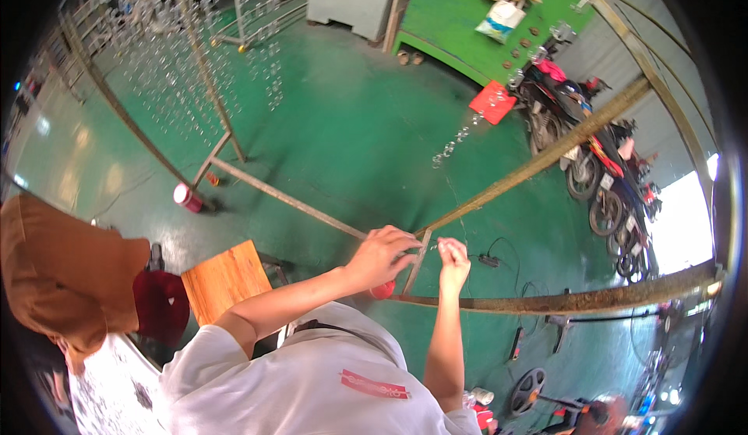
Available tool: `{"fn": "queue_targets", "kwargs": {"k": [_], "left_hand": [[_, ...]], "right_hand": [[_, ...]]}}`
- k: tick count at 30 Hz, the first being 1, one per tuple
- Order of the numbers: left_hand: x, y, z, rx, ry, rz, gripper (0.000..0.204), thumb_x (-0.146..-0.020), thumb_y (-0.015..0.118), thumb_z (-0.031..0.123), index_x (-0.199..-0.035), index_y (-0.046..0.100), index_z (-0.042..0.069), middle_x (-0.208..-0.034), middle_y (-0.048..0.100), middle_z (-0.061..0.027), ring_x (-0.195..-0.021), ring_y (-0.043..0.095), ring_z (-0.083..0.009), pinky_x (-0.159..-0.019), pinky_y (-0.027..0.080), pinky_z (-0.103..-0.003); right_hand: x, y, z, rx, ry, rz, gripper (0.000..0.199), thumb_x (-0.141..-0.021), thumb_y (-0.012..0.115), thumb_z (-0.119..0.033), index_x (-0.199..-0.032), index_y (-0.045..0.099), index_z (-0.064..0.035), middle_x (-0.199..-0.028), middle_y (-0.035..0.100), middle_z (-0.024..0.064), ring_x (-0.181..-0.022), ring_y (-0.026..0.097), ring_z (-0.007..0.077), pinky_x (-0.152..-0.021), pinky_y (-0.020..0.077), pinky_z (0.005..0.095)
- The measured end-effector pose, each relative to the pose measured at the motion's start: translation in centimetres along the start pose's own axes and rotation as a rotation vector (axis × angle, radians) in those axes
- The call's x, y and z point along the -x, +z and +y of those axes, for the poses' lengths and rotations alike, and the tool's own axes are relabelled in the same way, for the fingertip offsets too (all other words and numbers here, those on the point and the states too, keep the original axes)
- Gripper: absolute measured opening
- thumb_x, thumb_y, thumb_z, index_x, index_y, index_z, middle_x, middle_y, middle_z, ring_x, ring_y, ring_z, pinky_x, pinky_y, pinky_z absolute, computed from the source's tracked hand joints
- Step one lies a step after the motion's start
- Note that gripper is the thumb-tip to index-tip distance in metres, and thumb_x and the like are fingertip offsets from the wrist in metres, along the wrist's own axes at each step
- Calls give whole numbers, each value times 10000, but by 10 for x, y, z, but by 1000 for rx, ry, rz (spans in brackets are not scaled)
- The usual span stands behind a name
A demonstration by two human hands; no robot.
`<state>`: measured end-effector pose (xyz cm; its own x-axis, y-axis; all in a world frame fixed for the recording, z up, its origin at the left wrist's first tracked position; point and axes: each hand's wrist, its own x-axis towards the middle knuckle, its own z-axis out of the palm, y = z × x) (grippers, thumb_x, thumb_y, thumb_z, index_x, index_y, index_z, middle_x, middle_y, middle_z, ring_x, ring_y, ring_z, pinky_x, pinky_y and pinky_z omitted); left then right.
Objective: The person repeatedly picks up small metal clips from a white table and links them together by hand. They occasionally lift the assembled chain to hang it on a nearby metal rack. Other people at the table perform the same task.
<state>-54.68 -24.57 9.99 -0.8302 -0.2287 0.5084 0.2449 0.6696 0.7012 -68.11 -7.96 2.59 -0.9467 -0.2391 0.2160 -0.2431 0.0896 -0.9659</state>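
Observation:
My left hand reaches in front of my body with its fingers stretched and the thumb apart; nothing shows in it. To its right, my right hand is raised with thumb and fingertips pinched together. A tiny clear bit shows beside that pinch, too small to name. Both hands are near a corner of a metal frame of long bars. Farther off, a strand of clear linked pieces hangs in a line. Many similar clear strands hang at the far left.
A wooden-topped stool stands at my left, near a person in a brown hood. A red can is by the frame's foot. Motorbikes line the right side beyond a rusty bar. A green table is at the back.

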Motion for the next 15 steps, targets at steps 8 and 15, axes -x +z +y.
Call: {"fn": "queue_targets", "kwargs": {"k": [8,15], "left_hand": [[-17,43,16,177,344,-548,254,-869,601,305,-1051,631,130,-1011,639,-37,-930,590,-227,-866,390,-403],[6,55,44,445,437,-753,153,-853,630,265,-905,648,123,-815,660,-19,-775,622,-217,-872,419,-391]], "right_hand": [[101,-32,-81,199,-23,93,123,-773,681,16,-896,668,19,-966,615,113,-887,590,209,-777,477,292],[176,-30,-106,242,62,389,128,-784,692,-31,-908,684,-1,-983,622,111,-922,583,230,-805,464,306]]}}
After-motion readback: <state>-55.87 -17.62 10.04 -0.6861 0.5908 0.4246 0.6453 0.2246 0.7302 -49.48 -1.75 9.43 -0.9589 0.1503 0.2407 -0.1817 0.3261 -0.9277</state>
